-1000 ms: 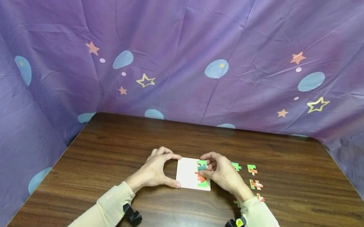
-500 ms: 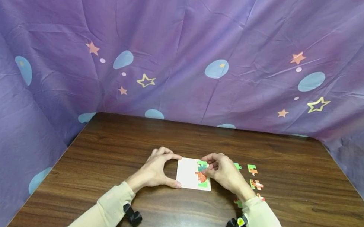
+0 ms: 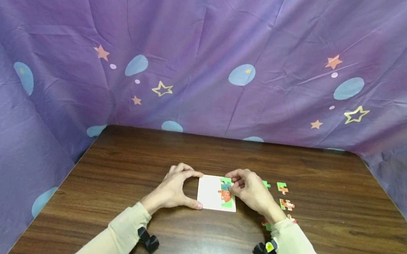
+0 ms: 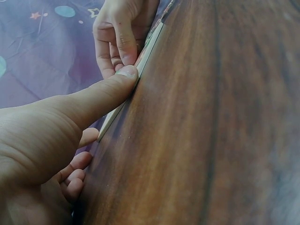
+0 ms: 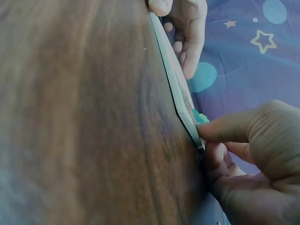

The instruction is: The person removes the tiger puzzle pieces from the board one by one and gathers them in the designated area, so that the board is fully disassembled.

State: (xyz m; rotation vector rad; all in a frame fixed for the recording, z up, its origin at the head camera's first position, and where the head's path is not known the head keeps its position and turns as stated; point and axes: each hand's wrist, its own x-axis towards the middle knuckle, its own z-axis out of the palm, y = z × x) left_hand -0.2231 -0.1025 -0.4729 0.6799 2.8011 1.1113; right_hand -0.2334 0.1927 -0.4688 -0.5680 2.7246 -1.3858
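Observation:
A white puzzle board [image 3: 208, 192] lies flat on the wooden table in the head view. Along its right side sit puzzle pieces [image 3: 225, 196] in green, teal and orange. My left hand [image 3: 174, 188] holds the board's left side, thumb at the near corner and index finger at the far one. At the right edge, my right hand [image 3: 252, 193] pinches a teal puzzle piece [image 5: 200, 116], which shows raised at the board in the right wrist view. My fingers partly cover that piece, so its exact fit cannot be told.
Loose puzzle pieces lie right of the board, among them a green-orange one [image 3: 282, 188] and an orange-white one [image 3: 286, 205]. Another piece [image 3: 267, 225] is partly under the right wrist. A purple patterned cloth [image 3: 211, 61] hangs behind the table [image 3: 200, 152].
My right thumb has drawn slightly right and away over the pieces, uncovering more of the orange and teal ones. The left hand keeps its hold on the board. The head view has tilted slightly.

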